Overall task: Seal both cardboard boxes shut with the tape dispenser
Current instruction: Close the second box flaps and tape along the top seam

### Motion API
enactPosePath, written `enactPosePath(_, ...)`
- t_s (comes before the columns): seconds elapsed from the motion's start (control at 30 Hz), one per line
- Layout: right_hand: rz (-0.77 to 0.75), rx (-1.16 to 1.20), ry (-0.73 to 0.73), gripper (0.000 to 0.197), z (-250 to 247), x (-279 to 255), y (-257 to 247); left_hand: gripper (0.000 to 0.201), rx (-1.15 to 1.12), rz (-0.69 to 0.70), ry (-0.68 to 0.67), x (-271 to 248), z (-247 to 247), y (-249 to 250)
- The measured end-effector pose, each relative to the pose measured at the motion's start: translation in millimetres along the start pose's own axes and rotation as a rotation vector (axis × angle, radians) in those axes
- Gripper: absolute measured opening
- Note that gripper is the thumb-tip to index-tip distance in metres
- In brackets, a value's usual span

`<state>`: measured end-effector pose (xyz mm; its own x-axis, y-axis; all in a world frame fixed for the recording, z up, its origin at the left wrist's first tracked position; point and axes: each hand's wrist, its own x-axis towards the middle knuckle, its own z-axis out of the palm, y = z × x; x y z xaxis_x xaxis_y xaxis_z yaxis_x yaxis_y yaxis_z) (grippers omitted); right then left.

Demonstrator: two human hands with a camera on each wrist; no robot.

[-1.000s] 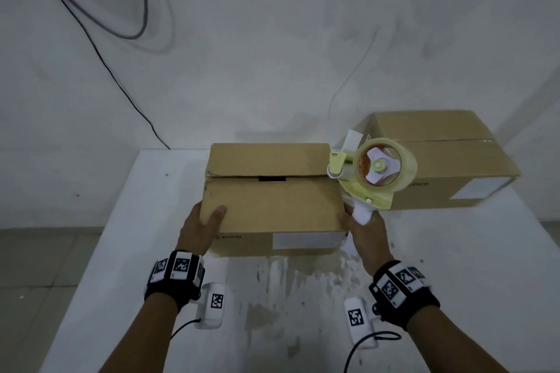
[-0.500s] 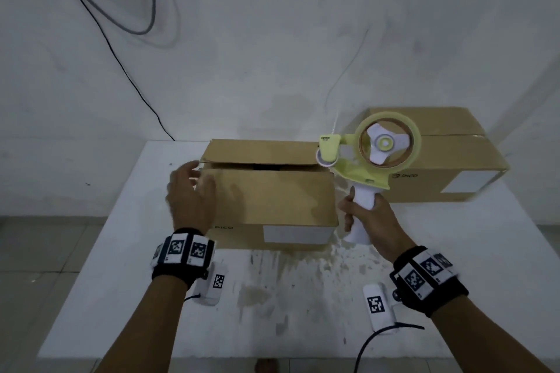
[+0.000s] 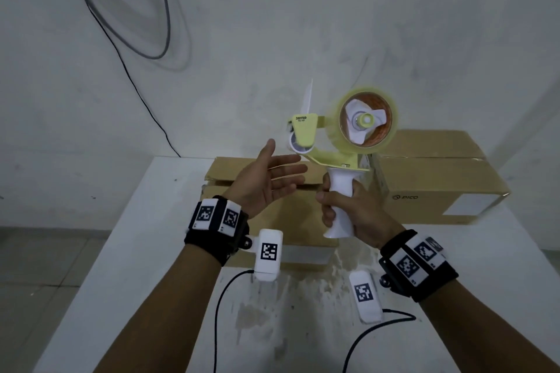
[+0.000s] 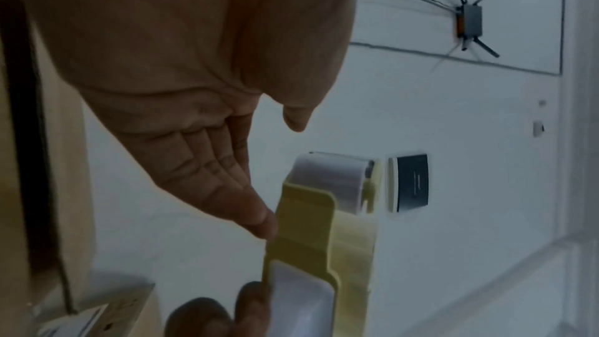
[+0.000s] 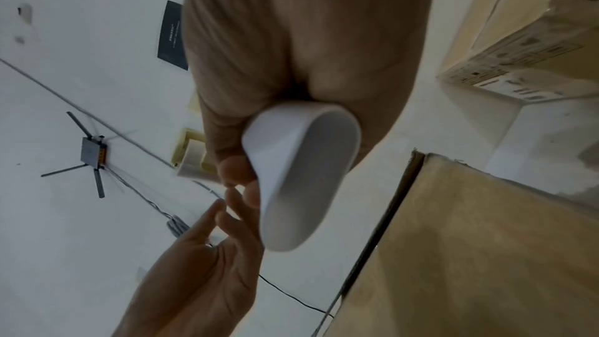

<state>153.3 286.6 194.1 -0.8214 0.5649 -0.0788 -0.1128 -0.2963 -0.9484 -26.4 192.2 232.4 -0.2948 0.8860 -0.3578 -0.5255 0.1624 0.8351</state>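
Head view step: preparing tape, nothing sealed yet.
Right hand (image 3: 351, 209): clamped on tape dispenser (image 3: 342, 142) handle, above near box (image 3: 291, 221).
Left hand (image 3: 266, 182): fingers apart, seemingly touching nothing.
Far box (image 3: 439, 179): on bench (image 3: 151, 236).
Next: pinch the tape end.

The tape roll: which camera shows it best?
The head view: the whole tape roll shows side-on atop the dispenser. The left wrist view catches only its yellowish edge; the right wrist view shows just the handle, no roll.

Left hand (image 3: 266, 179) left box, nearing raised dispenser (image 3: 342, 142).
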Motion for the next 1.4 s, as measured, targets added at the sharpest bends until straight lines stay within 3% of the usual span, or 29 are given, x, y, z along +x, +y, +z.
enactPosePath(0.43, 0.006, -0.069, 0.011, 0.014, -4.0, 8.3, 8.9, 0.012, -0.22, 0.022, 0.015, -1.4, 2.6, 0.6)
enactPosePath(0.73, -0.019, -0.219, 0.042, 0.01, -11.9, 7.8, 9.4, 0.022, -0.29, -0.006, 0.022, -3.3, 4.0, -1.3)
enactPosePath(0.93, -0.012, -0.351, 0.048, 0.008, -13.1, 9.2, 8.9, 0.047, -0.339, -0.086, 0.001, -5.1, -8.6, -3.8)
enactPosePath(1.1, -0.013, -0.393, 0.045, 0.014, -11.1, 11.8, 8.8, 0.029, -0.32, -0.103, -0.078, -3.4, -24.6, -5.9)
enactPosePath(1.23, -0.017, -0.364, 0.036, 0.009, -9.0, 15.8, 7.2, 0.028, -0.211, -0.085, -0.132, -0.8, -34.2, -5.2)
enactPosePath(1.4, -0.02, -0.355, -0.011, 0.013, -8.4, 17.7, 9.3, 0.025, 0.027, -0.042, -0.069, 5.1, -36.5, 5.3)
